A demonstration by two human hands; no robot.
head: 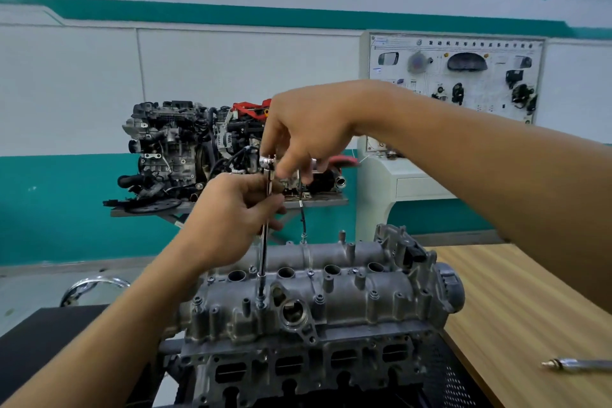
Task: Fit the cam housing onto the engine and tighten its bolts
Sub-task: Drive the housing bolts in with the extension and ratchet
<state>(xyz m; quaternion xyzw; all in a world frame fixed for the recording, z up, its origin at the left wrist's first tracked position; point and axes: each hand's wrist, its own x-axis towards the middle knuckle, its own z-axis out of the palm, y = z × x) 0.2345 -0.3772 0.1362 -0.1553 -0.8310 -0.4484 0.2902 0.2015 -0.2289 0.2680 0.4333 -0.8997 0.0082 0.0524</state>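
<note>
The grey aluminium cam housing [331, 295] sits on top of the engine [298, 364] in the lower centre. A long chrome T-handle wrench [263, 242] stands upright with its tip on a bolt [260, 303] at the housing's near edge. My left hand [231, 219] is closed around the upper part of the shaft. My right hand [304, 136] pinches the cross handle at the top. Several other bolts show along the housing.
A wooden table [516, 308] lies to the right with a chrome tool [576, 365] on it. A black surface [39, 338] is at lower left. Behind stand a display engine on a stand [198, 149] and a training panel [457, 76].
</note>
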